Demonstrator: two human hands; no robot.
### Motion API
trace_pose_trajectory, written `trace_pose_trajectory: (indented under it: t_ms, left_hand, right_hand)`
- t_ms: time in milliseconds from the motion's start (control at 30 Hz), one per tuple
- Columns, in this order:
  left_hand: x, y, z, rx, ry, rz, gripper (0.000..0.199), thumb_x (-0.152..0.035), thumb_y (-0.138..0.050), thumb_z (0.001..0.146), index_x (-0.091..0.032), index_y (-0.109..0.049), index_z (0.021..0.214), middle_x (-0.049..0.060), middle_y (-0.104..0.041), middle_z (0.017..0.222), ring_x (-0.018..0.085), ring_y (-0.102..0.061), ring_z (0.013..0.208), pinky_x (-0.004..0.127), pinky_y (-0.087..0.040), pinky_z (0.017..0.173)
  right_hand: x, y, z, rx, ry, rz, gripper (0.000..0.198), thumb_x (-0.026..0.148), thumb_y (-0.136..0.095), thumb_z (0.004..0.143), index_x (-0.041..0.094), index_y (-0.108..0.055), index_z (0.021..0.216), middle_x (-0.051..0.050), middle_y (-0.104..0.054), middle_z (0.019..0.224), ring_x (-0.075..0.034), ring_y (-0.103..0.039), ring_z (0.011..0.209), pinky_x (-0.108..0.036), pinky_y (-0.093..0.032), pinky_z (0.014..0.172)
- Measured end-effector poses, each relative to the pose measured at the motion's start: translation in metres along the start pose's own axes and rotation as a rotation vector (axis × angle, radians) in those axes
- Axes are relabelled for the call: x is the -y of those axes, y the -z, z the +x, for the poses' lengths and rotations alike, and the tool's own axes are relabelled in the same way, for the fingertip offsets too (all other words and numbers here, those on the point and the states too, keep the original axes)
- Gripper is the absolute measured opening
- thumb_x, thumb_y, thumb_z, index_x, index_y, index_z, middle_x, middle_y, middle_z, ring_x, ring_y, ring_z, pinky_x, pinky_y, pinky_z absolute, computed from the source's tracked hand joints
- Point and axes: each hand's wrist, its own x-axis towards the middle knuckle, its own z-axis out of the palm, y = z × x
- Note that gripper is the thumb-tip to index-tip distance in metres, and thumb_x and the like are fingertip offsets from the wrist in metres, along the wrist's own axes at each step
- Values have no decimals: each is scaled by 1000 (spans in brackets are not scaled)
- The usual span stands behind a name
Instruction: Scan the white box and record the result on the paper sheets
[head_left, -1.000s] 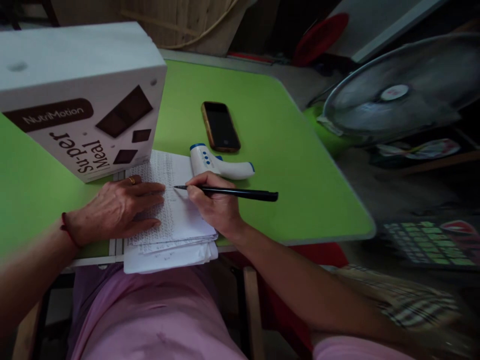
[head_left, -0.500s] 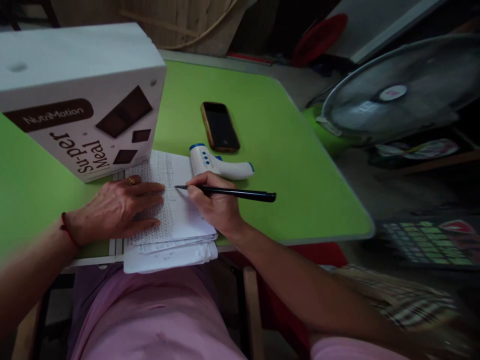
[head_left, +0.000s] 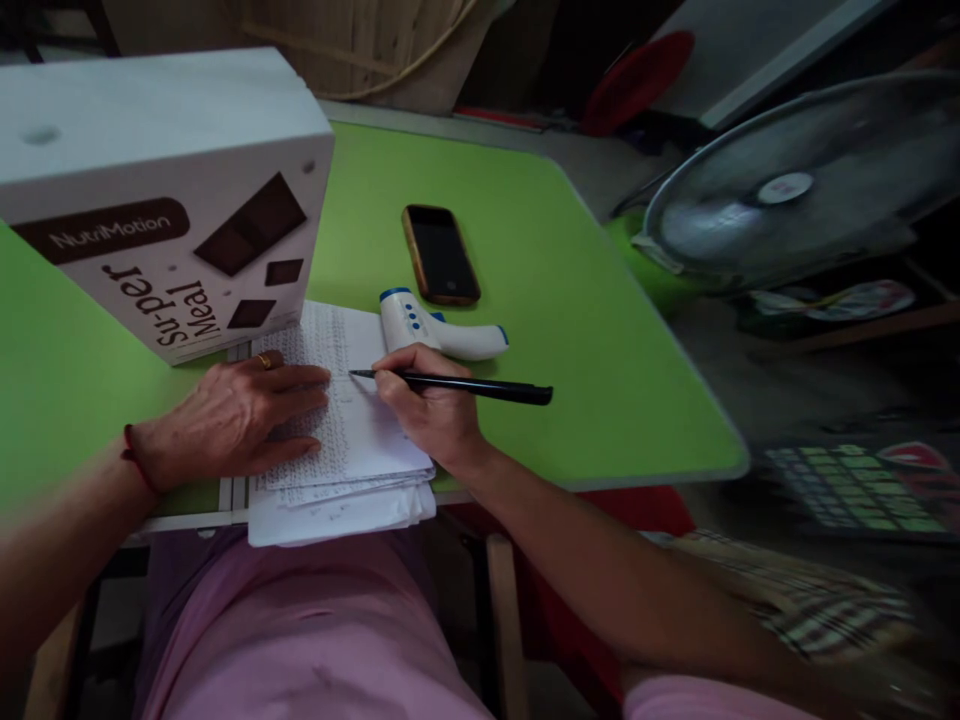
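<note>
A stack of paper sheets (head_left: 375, 440) lies at the table's near edge, its top sheet covered with dense handwriting on the left part and blank further right. My left hand (head_left: 240, 415) rests flat on the written side, fingers stretched out and apart, holding nothing. Between the fingers of my right hand (head_left: 435, 410) is a black pen (head_left: 480, 386), its tip on or just above the top sheet near the end of a written line. Just beyond my right hand lies a white and blue infrared thermometer (head_left: 442, 330), partly hidden by that hand.
A tall white box (head_left: 172, 210) stands at the left, close behind the papers. A smartphone (head_left: 441, 255) in a brown case lies on the green table (head_left: 570, 330). Past the table's right side is a fan (head_left: 787, 190). A red stool or chair (head_left: 637, 510) shows below the near edge.
Hardly anything differs. The pen tip stays at nearly the same spot on the sheet, and both hands hold their places; the whole view shifts very slightly.
</note>
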Motion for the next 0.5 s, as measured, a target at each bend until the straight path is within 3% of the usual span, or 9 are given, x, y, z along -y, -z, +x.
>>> trace_pose_trajectory:
  t_ms: [500]
  left_hand:
    - [0,1,-1,3,-1,-1,38,-39,-49,100,-13,-66,121,11,-63,135,31,-67,104,48,-60,84]
  right_hand:
    - [-2,-1,-2,-25,84,-40,9,20,-56,78,21,-62,71,5,-61,57,-10,-52,50,-23,-45,50]
